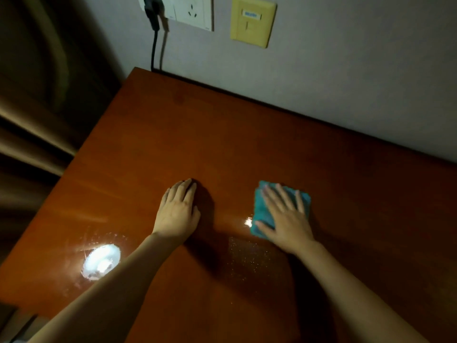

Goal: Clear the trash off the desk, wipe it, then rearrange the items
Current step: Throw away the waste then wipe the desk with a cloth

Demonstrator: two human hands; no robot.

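A glossy reddish-brown wooden desk point(222, 134) fills the view. My right hand point(286, 219) lies flat with straight, spread fingers on a folded teal cloth point(262, 209), pressing it onto the desk right of centre. My left hand point(178, 211) rests palm down on the bare wood to the left of the cloth, fingers together and slightly bent, holding nothing. A patch of fine wet droplets point(249, 258) shines on the desk just in front of the cloth.
A grey wall runs along the desk's back edge, with a white socket point(190, 11), a black plug and cable point(154, 33) and a yellow wall plate point(252, 21). A brown curtain point(37, 107) hangs left. A bright lamp reflection point(101, 261) glares on the desk's left front.
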